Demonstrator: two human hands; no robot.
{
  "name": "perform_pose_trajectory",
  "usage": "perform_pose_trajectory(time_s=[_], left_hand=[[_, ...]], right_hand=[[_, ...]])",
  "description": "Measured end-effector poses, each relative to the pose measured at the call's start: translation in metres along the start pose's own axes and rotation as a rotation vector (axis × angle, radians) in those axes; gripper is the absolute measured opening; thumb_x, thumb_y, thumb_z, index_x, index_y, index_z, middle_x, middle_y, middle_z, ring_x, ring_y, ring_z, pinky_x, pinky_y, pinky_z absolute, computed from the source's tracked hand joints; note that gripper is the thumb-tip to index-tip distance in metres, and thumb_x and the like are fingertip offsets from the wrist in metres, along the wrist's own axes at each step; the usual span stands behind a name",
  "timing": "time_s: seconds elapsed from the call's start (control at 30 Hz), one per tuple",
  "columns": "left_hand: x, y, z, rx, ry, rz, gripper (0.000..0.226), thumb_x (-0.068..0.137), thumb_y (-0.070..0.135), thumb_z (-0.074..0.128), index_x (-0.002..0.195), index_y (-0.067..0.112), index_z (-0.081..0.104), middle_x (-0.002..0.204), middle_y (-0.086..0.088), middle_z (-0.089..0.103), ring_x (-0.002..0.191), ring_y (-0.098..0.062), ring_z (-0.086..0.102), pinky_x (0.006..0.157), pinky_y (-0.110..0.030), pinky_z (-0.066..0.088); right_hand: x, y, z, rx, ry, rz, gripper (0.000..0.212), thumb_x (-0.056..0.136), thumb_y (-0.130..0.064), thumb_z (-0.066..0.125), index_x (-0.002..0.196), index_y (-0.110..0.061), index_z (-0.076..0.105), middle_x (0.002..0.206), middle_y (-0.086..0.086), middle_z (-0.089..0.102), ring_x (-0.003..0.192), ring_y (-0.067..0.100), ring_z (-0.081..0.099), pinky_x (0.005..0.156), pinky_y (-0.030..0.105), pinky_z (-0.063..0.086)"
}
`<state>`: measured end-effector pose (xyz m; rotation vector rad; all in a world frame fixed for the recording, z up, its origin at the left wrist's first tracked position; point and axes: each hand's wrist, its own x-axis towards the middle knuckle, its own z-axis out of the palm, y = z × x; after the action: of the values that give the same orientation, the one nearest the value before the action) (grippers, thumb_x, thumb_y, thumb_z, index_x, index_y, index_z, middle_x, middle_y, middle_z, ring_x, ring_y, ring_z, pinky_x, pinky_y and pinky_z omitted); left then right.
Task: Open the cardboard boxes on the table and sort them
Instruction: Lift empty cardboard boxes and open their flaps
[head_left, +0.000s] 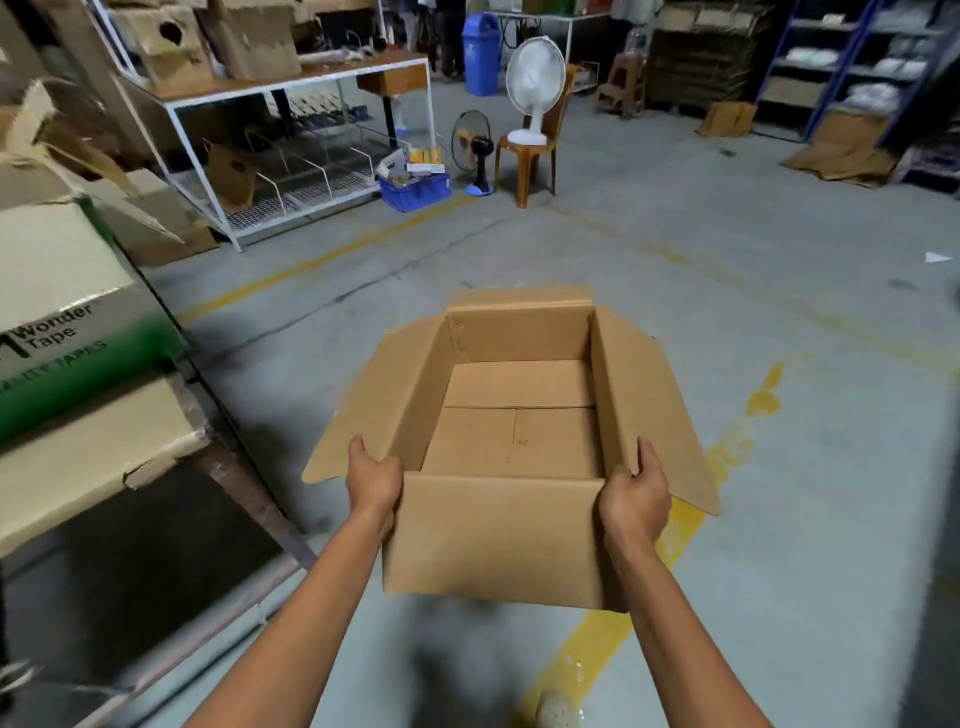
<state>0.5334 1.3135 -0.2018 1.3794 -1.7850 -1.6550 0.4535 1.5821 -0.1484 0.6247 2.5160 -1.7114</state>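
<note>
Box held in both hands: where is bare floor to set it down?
Bare floor lies beyond the box, between the chair and the yellow line, and further right. Crowded: the left, with stacked cartons and the rack.

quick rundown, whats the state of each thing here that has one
box: open, empty, flaps splayed out, held above the floor
left hand: holds the box's near left corner
right hand: holds the box's near right corner
white fan: upright on a chair; running or not, cannot tell
black fan: upright on the floor
blue crate: has small items in it
</note>
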Motion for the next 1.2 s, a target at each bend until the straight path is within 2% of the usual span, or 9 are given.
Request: perform_pose_trajectory(time_s=[0.17,0.27,0.37,0.5,0.63,0.77,0.87,1.03,1.2], left_hand=[[0.057,0.011,0.048,-0.085,0.087,-0.106,0.091,0.057,0.021,0.058,0.145,0.021,0.034,0.132,-0.015,0.058,0.110,-0.036,0.061,0.092,-0.050,0.055],[0.056,0.045,0.062,-0.190,0.099,-0.214,0.087,0.070,0.003,0.064,0.148,0.009,0.027,0.134,-0.019,0.053,0.105,-0.036,0.060,0.076,-0.041,0.058],[0.083,0.056,0.077,-0.252,0.121,-0.261,0.069,0.080,-0.009,0.056,0.143,0.002,0.031,0.128,-0.021,0.054,0.095,-0.035,0.059,0.063,-0.033,0.052],[0.139,0.071,0.095,-0.359,0.164,-0.258,0.078,0.075,-0.003,0.051,0.149,0.007,0.028,0.138,-0.021,0.051,0.112,-0.039,0.058,0.076,-0.038,0.051],[0.202,0.108,0.109,-0.423,0.260,-0.208,0.073,0.082,-0.003,0.046,0.152,0.012,0.029,0.131,-0.013,0.053,0.107,-0.033,0.057,0.085,-0.038,0.049],[0.277,0.148,0.120,-0.468,0.327,-0.162,0.069,0.074,0.000,0.043,0.142,0.010,0.042,0.125,-0.015,0.061,0.103,-0.030,0.061,0.086,-0.036,0.051],[0.327,0.180,0.122,-0.474,0.347,-0.145,0.078,0.070,0.005,0.042,0.147,0.014,0.037,0.128,-0.013,0.060,0.107,-0.031,0.060,0.094,-0.041,0.052],[0.391,0.231,0.127,-0.439,0.465,-0.087,0.060,0.087,-0.009,0.035,0.146,0.004,0.038,0.130,-0.014,0.060,0.106,-0.028,0.058,0.094,-0.034,0.048],[0.460,0.279,0.137,-0.452,0.577,-0.070,0.065,0.091,-0.009,0.034,0.152,0.011,0.031,0.131,-0.007,0.053,0.111,-0.026,0.053,0.101,-0.036,0.046]], right_hand=[[0.075,-0.049,0.022,-0.049,-0.086,-0.048,0.058,0.095,-0.008,0.045,0.149,-0.030,0.045,0.141,0.002,0.058,0.124,0.030,0.054,0.093,0.037,0.042],[0.108,-0.071,0.045,-0.049,-0.128,-0.082,0.058,0.094,-0.007,0.047,0.148,-0.030,0.046,0.135,0.004,0.062,0.118,0.030,0.057,0.086,0.034,0.041],[0.139,-0.095,0.076,-0.071,-0.174,-0.113,0.058,0.094,-0.008,0.048,0.147,-0.030,0.047,0.125,0.012,0.067,0.101,0.032,0.059,0.079,0.033,0.039],[0.183,-0.130,0.132,-0.078,-0.248,-0.153,0.056,0.094,-0.009,0.049,0.146,-0.031,0.049,0.118,0.014,0.069,0.083,0.026,0.056,0.076,0.032,0.041],[0.229,-0.170,0.205,-0.086,-0.312,-0.177,0.056,0.094,-0.010,0.048,0.146,-0.030,0.049,0.132,0.006,0.064,0.088,0.026,0.057,0.077,0.032,0.041],[0.269,-0.223,0.281,-0.109,-0.370,-0.201,0.055,0.094,-0.012,0.048,0.146,-0.031,0.048,0.140,0.002,0.059,0.108,0.029,0.059,0.080,0.033,0.040],[0.296,-0.262,0.333,-0.095,-0.411,-0.225,0.054,0.095,-0.012,0.048,0.146,-0.031,0.048,0.140,0.002,0.059,0.097,0.026,0.056,0.081,0.033,0.040],[0.330,-0.315,0.403,-0.083,-0.458,-0.241,0.055,0.096,-0.008,0.046,0.147,-0.028,0.047,0.144,-0.005,0.055,0.104,0.027,0.059,0.076,0.029,0.037],[0.371,-0.367,0.481,-0.056,-0.517,-0.248,0.057,0.095,-0.003,0.043,0.147,-0.026,0.048,0.143,-0.004,0.055,0.112,0.031,0.060,0.078,0.031,0.044]])
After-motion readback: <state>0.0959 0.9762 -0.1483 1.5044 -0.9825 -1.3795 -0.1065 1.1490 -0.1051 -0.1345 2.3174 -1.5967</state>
